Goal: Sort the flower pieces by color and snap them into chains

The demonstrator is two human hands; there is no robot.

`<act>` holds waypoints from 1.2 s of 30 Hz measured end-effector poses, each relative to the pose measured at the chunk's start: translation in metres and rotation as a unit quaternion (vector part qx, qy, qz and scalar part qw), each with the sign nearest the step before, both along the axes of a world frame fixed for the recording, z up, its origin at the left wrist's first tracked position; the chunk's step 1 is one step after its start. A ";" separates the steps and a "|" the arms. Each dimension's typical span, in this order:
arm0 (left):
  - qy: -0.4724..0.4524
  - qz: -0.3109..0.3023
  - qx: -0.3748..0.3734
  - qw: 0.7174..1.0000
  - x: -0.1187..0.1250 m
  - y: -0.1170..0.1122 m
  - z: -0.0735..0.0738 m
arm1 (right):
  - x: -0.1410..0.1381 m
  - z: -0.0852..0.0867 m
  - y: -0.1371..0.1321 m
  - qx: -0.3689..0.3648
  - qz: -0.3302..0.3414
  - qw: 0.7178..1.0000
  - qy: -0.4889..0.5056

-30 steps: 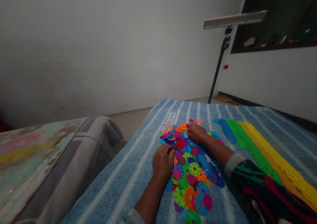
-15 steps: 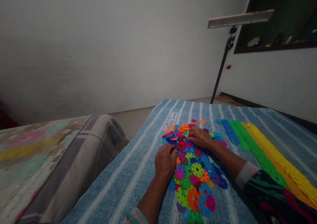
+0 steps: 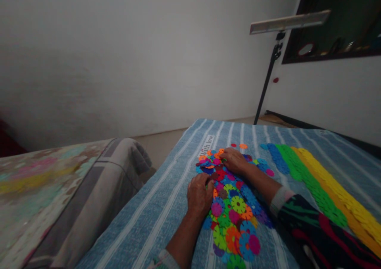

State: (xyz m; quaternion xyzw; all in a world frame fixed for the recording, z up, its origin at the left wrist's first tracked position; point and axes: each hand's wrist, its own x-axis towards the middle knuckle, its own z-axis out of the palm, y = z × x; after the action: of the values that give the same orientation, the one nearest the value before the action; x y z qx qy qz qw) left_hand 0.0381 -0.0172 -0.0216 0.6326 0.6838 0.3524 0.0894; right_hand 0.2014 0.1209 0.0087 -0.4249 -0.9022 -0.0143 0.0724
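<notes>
A heap of colourful plastic snowflake discs (image 3: 238, 204), round and notched, lies on a blue striped cloth (image 3: 160, 217). My left hand (image 3: 199, 193) is at the heap's left side, its fingers curled and closed on a brown snowflake disc (image 3: 214, 176) at the fingertips. Farther up the heap, my right hand (image 3: 235, 161) reaches in from the right. Its fingers are bent and pressed together among orange discs (image 3: 221, 152); whatever they grip is hidden beneath them.
To the right lie overlapping rows of blue discs (image 3: 277, 158), green discs (image 3: 315, 195), orange-yellow discs (image 3: 336, 205) and yellow discs (image 3: 342, 189). A bed with a patterned cover (image 3: 44, 181) stands left. Beyond the cloth is a lamp on a black stand (image 3: 266, 82).
My right hand has shifted slightly left and up over the heap, now covering some orange discs. My left hand stays almost where it was, with the brown disc.
</notes>
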 end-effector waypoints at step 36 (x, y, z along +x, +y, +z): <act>0.014 -0.005 -0.020 1.000 0.003 -0.002 0.007 | 0.021 0.011 -0.002 -0.028 -0.075 0.994 -0.078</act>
State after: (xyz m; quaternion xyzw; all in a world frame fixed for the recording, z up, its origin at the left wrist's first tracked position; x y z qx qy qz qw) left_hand 0.0415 -0.0194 -0.0148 0.6390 0.6889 0.3289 0.0942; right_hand 0.2223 0.1184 0.0196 -0.4906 -0.8709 -0.0278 -0.0111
